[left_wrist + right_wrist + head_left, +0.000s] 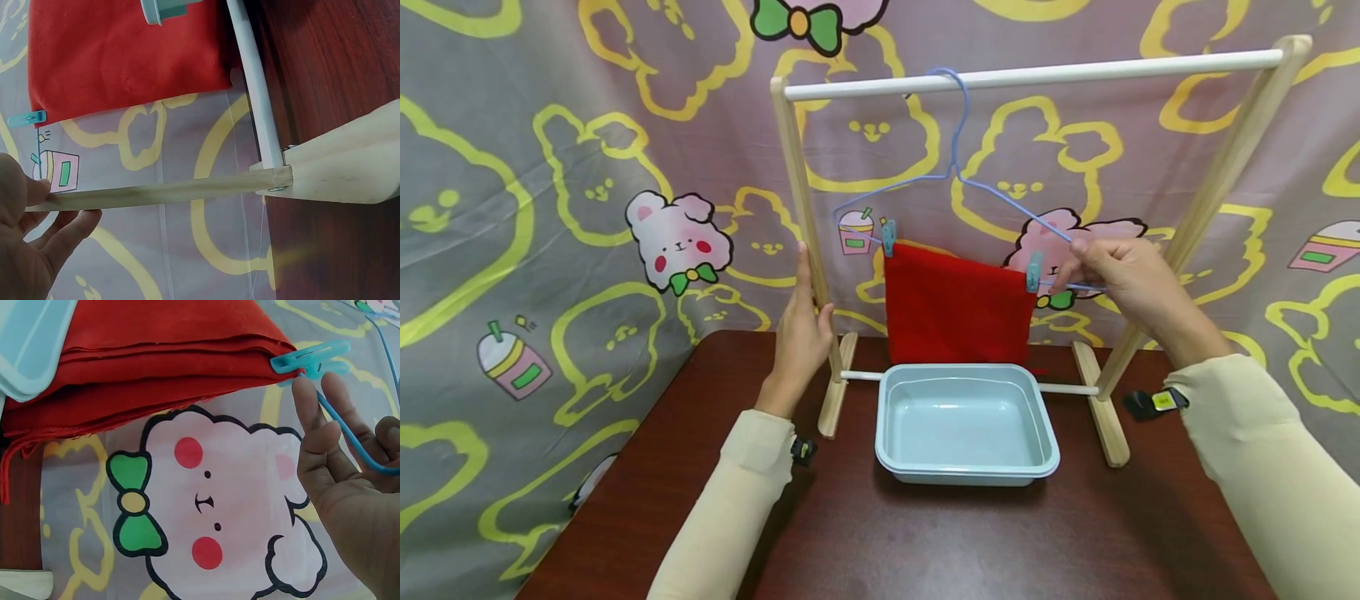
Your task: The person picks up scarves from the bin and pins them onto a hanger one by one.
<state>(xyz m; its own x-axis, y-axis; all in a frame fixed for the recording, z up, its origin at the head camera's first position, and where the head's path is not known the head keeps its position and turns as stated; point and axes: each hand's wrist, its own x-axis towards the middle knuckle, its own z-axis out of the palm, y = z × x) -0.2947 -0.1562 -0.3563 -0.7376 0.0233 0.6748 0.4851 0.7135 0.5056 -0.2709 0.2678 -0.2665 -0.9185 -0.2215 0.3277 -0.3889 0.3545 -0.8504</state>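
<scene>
A blue wire clothes hanger hangs by its hook over the rack's white top rail. My right hand holds the hanger by its right corner, the wire running between thumb and fingers. Folded red cloth hangs from the lower wire, held by a teal clothespin at the left and another at the right. The right fingertips lie close by that right clothespin. With thumb and fingers on opposite sides, my left hand pinches the rack's left wooden post.
A pale blue plastic basin stands on the dark wooden table, in front of the cloth. The rack's wooden feet flank it, joined by a low white bar. A patterned curtain covers the back and left.
</scene>
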